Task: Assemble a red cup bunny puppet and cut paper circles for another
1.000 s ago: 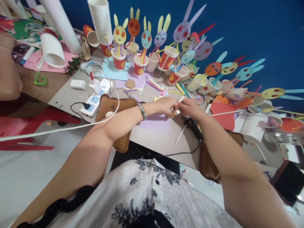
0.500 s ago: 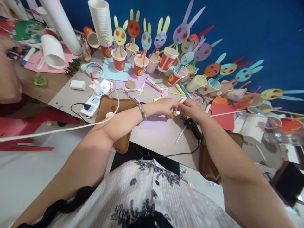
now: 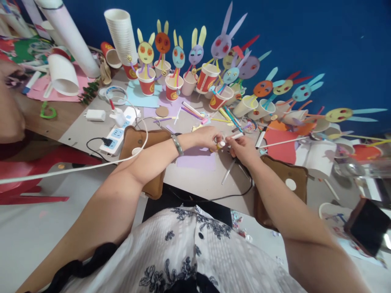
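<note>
Both my hands meet over a lilac paper sheet point(image 3: 195, 158) at the middle of the grey table point(image 3: 198, 183). My left hand point(image 3: 207, 137) is closed in a pinch on a small yellow and white piece point(image 3: 220, 145). My right hand point(image 3: 242, 147) is closed on a white stick point(image 3: 236, 136) that points at that piece. A bracelet point(image 3: 177, 144) sits on my left wrist. A black glue gun lies mostly hidden under my right hand, its cord point(image 3: 214, 198) trailing along the table's front edge.
Rows of red and white paper cups with paper rabbit heads point(image 3: 171, 61) stand at the back. A tall cup stack point(image 3: 120, 32), a power strip point(image 3: 117, 132), a red paper sheet point(image 3: 282, 146) and two brown pads point(image 3: 146, 140) lie around. Another person's arm point(image 3: 9, 110) shows at left.
The view has shifted a little. My right hand has drawn slightly toward me and apart from the left; the white stick now points at the small piece in my left hand.
</note>
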A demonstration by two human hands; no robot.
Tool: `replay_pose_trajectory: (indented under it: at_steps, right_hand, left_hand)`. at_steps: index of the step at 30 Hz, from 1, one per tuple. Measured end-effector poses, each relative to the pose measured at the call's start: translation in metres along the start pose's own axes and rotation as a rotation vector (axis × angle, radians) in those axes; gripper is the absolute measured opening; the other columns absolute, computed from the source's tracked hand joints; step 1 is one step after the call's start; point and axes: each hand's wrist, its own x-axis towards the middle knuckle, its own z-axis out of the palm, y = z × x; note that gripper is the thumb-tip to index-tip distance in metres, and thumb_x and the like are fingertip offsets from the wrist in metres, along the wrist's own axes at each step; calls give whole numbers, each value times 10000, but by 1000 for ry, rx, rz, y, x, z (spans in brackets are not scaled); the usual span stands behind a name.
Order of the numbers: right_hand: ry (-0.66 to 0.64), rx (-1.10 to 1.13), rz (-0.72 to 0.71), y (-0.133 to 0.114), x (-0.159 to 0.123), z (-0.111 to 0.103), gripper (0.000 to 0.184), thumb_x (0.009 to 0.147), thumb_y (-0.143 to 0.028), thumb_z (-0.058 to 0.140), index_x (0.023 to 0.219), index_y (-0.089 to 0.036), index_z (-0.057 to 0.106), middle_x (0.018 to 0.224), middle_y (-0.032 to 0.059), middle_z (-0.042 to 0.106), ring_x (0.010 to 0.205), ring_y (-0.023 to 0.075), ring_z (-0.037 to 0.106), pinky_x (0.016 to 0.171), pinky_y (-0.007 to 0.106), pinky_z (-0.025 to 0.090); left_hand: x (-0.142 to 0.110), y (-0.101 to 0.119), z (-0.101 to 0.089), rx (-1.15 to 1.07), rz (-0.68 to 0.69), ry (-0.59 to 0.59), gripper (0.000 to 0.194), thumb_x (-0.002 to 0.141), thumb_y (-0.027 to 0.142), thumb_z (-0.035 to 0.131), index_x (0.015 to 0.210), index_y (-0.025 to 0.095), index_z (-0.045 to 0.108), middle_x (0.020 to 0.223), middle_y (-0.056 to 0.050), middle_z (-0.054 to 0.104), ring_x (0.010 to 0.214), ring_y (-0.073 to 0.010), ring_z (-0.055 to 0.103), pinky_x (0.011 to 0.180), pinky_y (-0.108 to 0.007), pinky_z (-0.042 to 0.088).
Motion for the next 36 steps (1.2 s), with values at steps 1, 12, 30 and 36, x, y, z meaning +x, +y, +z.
replay_pose_trajectory:
  at_steps: [1, 12, 30, 36]
  right_hand:
    - [13, 30, 17, -1, -3, 1, 459, 885, -676, 631, 799, -228, 682, 424, -26, 504, 361, 140, 425, 419, 277, 325]
    - [84, 82, -23, -19, -27, 3, 489, 870, -662, 655, 761, -188, 696, 399, -9, 531, 344, 134, 429, 401, 277, 314]
    - [260, 106, -56, -11, -69, 20, 358, 867, -578, 707, 819, -232, 631, 530, 1, 641, 380, 156, 510, 418, 292, 394]
    - [274, 93, -67, -6, -77, 27, 384, 878, -602, 684, 870, -220, 643, 675, 43, 731, 418, 151, 538, 417, 278, 409]
  left_hand:
    - [1, 0, 0, 8, -4, 2, 225, 600, 127, 747, 815, 178, 786, 585, 40, 625, 574, -123, 516, 593, -273, 343]
    - [7, -5, 0, 42, -15, 18, 229, 587, 194, 804, 814, 167, 786, 594, 61, 595, 599, -113, 501, 588, -268, 306]
    - [4, -3, 0, 9, -19, 11, 264, 599, 179, 801, 857, 133, 783, 648, 47, 631, 620, -114, 537, 611, -246, 340]
    - [3, 0, 0, 5, -22, 27, 263, 599, 186, 807, 855, 133, 782, 661, 40, 635, 630, -118, 533, 614, -252, 336]
